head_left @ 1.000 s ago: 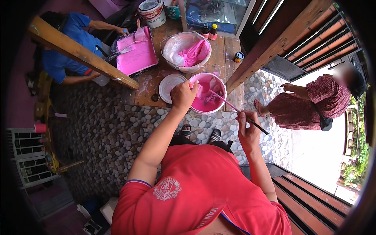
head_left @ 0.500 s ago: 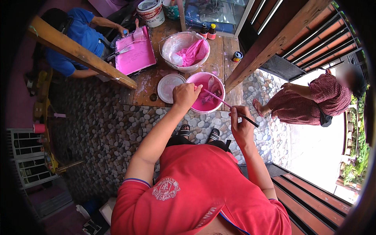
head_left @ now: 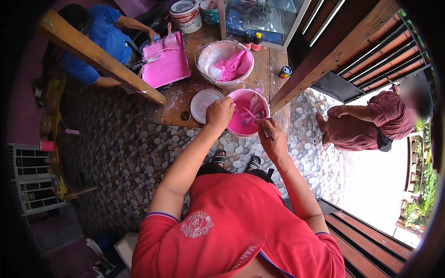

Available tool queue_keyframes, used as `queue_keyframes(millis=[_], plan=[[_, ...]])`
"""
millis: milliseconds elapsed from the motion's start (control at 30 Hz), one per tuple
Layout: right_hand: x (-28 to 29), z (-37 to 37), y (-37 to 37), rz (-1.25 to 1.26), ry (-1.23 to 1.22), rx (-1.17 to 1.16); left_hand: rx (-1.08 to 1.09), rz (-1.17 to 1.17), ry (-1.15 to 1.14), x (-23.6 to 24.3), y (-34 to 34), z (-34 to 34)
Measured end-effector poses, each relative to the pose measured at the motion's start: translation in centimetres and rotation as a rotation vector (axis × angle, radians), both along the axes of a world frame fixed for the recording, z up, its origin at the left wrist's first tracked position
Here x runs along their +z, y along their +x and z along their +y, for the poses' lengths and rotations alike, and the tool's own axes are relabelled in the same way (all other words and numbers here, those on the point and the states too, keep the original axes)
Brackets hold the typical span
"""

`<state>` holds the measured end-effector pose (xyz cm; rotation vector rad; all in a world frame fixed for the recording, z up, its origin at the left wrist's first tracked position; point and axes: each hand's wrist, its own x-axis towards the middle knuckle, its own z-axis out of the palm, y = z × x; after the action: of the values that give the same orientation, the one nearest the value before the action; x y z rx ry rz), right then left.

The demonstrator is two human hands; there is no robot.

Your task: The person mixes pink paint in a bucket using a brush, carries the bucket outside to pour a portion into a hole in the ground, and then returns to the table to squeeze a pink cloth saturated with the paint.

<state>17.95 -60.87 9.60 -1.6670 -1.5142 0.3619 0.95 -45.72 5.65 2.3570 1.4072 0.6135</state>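
Note:
A bucket of pink paint [head_left: 238, 128] stands at the table's near edge. My left hand [head_left: 219, 114] is closed at its left rim, over the edge of a round white lid [head_left: 200, 103]. My right hand [head_left: 272, 139], at the bucket's near right side, grips a thin stick-like tool [head_left: 251, 113] with a dark handle. Its pink-coated end reaches down into the bucket; the exact kind of tool does not show. Inside, a paint-smeared object [head_left: 254, 103] leans against the far right wall, partly coated pink.
Behind stands a larger bucket [head_left: 204, 69] with a pink bag. A person in blue [head_left: 104, 41] is beside a pink paint tray [head_left: 162, 69] holding a brush. Small bottles [head_left: 256, 42], a little can [head_left: 285, 72] and wooden posts [head_left: 320, 69] surround the table. Another person [head_left: 371, 120] stands right.
My right hand has moved left and closer to the bucket, and the tool reaches further into it. My left thumb has drawn back at the rim. The person at right has shifted slightly.

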Motion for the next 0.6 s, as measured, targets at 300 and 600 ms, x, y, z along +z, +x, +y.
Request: queue_keyframes(millis=[300,600], plan=[[-0.3,-1.4,0.8,-0.089,-0.098,0.068,-0.069,-0.045,0.017,0.9,-1.3,-1.6],[-0.5,-3.4,1.7,-0.108,-0.132,0.128,0.025,-0.312,0.032,3.5,-3.4,-4.2]])
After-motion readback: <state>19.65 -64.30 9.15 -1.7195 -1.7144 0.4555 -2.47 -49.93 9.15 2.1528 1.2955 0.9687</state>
